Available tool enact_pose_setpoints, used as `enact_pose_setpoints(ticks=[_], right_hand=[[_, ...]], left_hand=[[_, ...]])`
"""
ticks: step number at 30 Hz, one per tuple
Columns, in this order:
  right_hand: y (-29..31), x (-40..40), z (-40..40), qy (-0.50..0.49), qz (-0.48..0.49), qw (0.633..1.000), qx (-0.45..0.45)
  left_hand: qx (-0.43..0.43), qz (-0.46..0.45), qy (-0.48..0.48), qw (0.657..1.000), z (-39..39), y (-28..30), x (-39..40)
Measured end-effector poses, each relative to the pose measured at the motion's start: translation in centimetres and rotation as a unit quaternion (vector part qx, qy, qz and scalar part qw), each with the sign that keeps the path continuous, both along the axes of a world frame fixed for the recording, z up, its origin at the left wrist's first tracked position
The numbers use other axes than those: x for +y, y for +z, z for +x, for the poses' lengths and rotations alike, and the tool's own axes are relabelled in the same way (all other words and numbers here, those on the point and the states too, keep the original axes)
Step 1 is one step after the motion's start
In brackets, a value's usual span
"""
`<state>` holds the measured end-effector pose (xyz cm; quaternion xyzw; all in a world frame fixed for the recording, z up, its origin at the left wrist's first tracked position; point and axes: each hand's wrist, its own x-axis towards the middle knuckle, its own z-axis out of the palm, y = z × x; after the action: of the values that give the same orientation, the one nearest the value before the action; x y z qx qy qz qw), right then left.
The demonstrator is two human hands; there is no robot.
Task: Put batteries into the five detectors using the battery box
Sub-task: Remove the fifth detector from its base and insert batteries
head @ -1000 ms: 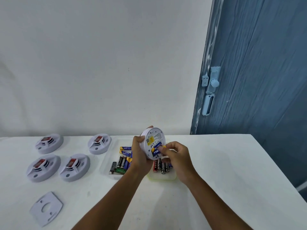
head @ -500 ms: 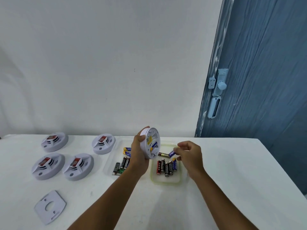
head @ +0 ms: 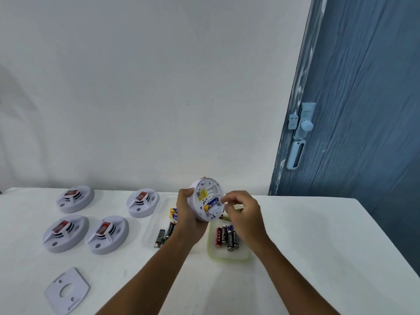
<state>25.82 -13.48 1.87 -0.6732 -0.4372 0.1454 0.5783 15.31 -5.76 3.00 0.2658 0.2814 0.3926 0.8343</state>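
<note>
While the smoke detector (head: 208,200) is held on edge above the bench (head: 318,235), its back turned to the camera, it is gripped around the rim by the left hand (head: 189,215). A blue battery (head: 212,203) is seated in the open compartment, with an empty slot below it. The right hand (head: 244,212) is curled just beside that compartment; whether a second battery is pinched in it cannot be told.

The detector is judged light, rigid and smooth — best taken by the rim, as here, with the thin compartment walls and contacts left unpressed. The batteries are small, hard and prone to rolling; each is best pinched at mid-body.

On the seated battery, letters like "PL CELL" are partly legible; "EVEREADY" seems to be printed on a black cell in the green-rimmed battery box (head: 228,255). The yellow label on the detector's back is too small to read.

More batteries lie in a clear tray (head: 150,228) behind the left wrist. Four other detectors (head: 66,233) sit face up at the left — a mounting plate (head: 67,289) lies nearer.
</note>
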Motion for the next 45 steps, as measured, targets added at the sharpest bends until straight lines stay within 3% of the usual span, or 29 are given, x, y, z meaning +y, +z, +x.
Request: enact_pose_setpoints(ticks=[6, 12, 19, 30, 36, 42, 45], right_hand=[[-0.2, 0.2, -1.6, 0.002, 0.000, 1.000, -0.022], [-0.5, 0.4, -2.5, -0.052, 0.003, 0.991, -0.122], [0.2, 0.0, -2.6, -0.046, 0.004, 0.976, -0.214], [0.3, -0.5, -2.4, -0.039, 0.048, 0.979, -0.193], [-0.2, -0.8, -2.5, -0.006, 0.044, 0.964, -0.263], [-0.3, -0.7, -2.7, 0.011, 0.067, 0.979, -0.194], [-0.6, -0.8, -3.1, 0.026, 0.067, 0.976, -0.206]], left_hand=[[-0.017, -0.029, -0.003, 0.999, 0.0, 0.5, -0.1], [-0.022, -0.017, -0.007, 1.000, 0.1, 0.6, -0.6], [0.006, 0.021, -0.010, 1.000, 0.1, 0.6, -1.0], [0.019, -0.023, -0.002, 1.000, 0.1, 0.2, -1.3], [0.010, -0.074, 0.004, 0.997, 0.8, 0.4, -1.7], [0.037, -0.083, 0.033, 0.995, 1.5, 0.7, -1.3], [0.045, -0.082, 0.036, 0.995, 1.7, 1.2, -1.0]])
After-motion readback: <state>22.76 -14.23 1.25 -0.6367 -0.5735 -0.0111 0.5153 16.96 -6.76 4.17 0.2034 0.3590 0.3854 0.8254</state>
